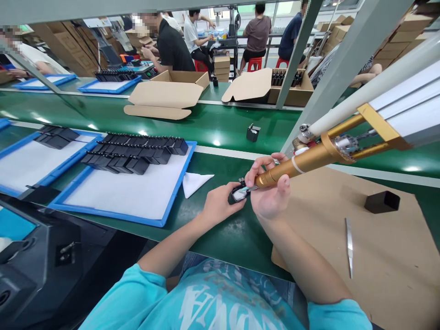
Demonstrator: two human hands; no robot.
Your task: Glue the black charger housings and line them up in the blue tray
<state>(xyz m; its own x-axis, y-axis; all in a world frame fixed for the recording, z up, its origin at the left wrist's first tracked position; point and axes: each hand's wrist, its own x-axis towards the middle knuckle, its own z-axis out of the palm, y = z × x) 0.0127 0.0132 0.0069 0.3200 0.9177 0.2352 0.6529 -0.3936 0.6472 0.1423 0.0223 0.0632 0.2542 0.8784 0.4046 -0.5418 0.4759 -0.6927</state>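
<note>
My left hand (pixel 222 201) is closed around a small black housing (pixel 239 193), its open side showing a pale inner part. Around the front end of a gold-coloured electric screwdriver (pixel 292 162) curl the fingers of my right hand (pixel 270 195). The screwdriver slants down from the upper right, and its tip meets the housing; the exact contact point is too small to make out. Beside my left forearm lies a folded white cloth or paper (pixel 196 183). An empty-looking black case (pixel 382 202) rests on the cardboard sheet (pixel 319 206) to the right.
Left of my hands, a blue-rimmed tray (pixel 120 201) carries rows of black units (pixel 135 153). A thin metal blade-like tool (pixel 349 247) lies on the cardboard. One black unit (pixel 253 132) sits on the green conveyor (pixel 220 123). Metal posts (pixel 326 73) and open cartons (pixel 178 82) stand beyond, with people farther back.
</note>
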